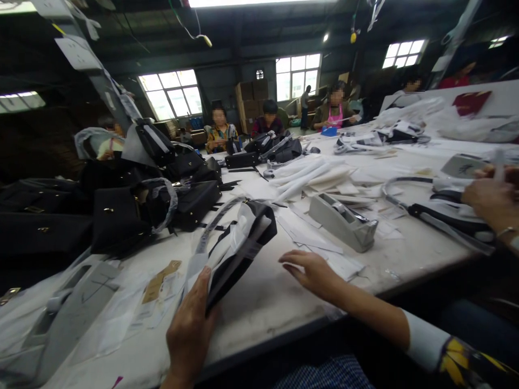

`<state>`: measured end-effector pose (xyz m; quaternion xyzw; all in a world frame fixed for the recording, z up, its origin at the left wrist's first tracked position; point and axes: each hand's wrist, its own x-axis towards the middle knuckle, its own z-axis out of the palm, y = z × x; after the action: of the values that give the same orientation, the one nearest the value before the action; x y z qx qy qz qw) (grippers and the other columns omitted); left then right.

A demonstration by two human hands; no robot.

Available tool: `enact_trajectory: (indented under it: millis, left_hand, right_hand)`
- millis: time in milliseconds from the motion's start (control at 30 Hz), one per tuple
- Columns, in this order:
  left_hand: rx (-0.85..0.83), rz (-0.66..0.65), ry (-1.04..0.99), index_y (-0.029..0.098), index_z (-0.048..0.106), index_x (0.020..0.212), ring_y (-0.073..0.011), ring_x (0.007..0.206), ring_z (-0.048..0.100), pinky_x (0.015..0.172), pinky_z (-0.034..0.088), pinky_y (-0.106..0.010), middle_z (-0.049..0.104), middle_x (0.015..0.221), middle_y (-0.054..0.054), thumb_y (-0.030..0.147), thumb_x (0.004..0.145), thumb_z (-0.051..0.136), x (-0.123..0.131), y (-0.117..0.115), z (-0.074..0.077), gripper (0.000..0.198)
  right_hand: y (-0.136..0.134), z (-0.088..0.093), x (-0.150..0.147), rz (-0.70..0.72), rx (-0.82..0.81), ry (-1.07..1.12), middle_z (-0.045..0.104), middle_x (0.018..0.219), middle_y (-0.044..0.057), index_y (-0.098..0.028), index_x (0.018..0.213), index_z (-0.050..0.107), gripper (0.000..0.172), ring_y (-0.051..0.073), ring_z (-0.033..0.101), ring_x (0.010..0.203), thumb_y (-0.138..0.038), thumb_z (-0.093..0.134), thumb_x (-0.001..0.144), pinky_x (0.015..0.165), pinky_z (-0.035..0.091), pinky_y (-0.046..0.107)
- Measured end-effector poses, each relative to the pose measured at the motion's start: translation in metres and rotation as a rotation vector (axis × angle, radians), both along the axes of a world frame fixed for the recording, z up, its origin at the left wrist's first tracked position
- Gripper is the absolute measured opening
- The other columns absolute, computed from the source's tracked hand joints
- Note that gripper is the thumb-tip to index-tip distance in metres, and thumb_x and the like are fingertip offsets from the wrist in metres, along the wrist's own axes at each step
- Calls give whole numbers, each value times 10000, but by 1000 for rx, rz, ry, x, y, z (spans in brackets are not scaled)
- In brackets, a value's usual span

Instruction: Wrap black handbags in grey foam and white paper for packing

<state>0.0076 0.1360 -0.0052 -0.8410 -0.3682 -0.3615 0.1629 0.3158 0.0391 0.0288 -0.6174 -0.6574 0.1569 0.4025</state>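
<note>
Left hand point(190, 324): yours, closed round the near end of a black bag point(235, 270), fingers bent, thumb along its side.
Right hand point(312, 273): yours, fingers loosely curved, slightly parted, just beside the bag; nothing visible in its grasp.
Black bag: in front of you, tilted, between two tape dispensers; whether its base touches the table point(263, 313) you cannot tell. Gripped at one end, probably to steady it and leave its upper side free for your right hand.
Wrapped handle point(217, 219): clear film round it, likely against scuffs.
White filling point(240, 229): in the bag's opening, presumably to keep its shape; paper or foam, not certain.
Right tape dispenser point(344, 224): grey, roll seated inside, placed within easy reach, it seems.
Left tape dispenser point(68, 319): likewise, near the table's edge.
Paper sheets point(308, 232): loose, behind your right hand.
Bag pile point(117, 216): black, heaped left; contents mostly hidden.
Co-worker's hand point(490, 200): far right, at another bag point(441, 219).
Cartons point(251, 102): stacked at the back; contents unseen.
</note>
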Motion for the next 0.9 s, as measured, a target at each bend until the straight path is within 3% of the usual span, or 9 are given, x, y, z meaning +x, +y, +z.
enact_trajectory:
  millis: [67,133,300,500,600,800,900]
  left_hand:
    - [0,33,-26,260,226,1566,-236,1090,685,903,542,-302,624,1368,-66,201,930,607,1,0,1,743]
    - [-7,50,-40,268,231,1564,-235,1077,691,890,544,-300,627,1365,-61,198,923,621,4,0,0,754]
    - [-39,40,-40,273,262,1554,-238,1112,674,957,513,-320,603,1394,-56,164,910,629,14,0,-2,749]
    - [-92,-8,-24,302,263,1551,-237,1164,645,1006,487,-333,565,1436,-33,102,885,627,17,-3,0,785]
    - [-112,-2,-26,310,254,1552,-242,1177,637,1016,483,-340,554,1447,-28,95,873,636,17,-4,0,808]
    - [-158,23,-57,314,288,1543,-250,1170,642,1017,488,-340,563,1438,-34,111,861,652,17,-4,2,800]
    - [-152,20,-71,312,292,1542,-257,1161,648,1013,494,-355,567,1434,-46,112,860,650,16,-2,3,795]
  right_hand:
    - [-15,-4,33,-132,34,-234,746,1052,73,-232,1024,746,199,236,691,979,-271,575,929,909,532,387]
    - [-29,-11,52,-146,40,-422,736,1100,85,-226,1091,728,215,250,671,1034,-290,626,913,921,530,399]
    - [-42,-34,45,-106,60,-702,664,1305,91,-238,1171,697,362,352,541,1270,-327,756,826,1103,328,607]
    - [-26,-41,39,-136,46,-584,756,1099,-23,-280,892,722,67,299,589,1227,-228,736,852,1087,316,583]
    - [-15,-32,44,-142,20,-526,770,993,-33,-256,795,696,89,266,631,1167,-195,729,850,1080,334,553]
    - [-5,-13,21,-122,33,-439,769,977,-6,-230,816,687,94,261,660,1109,-145,689,856,1112,285,577]
    - [-19,-9,-11,-10,26,-320,751,1038,34,-212,914,682,87,219,678,1042,-165,609,910,1057,407,460]
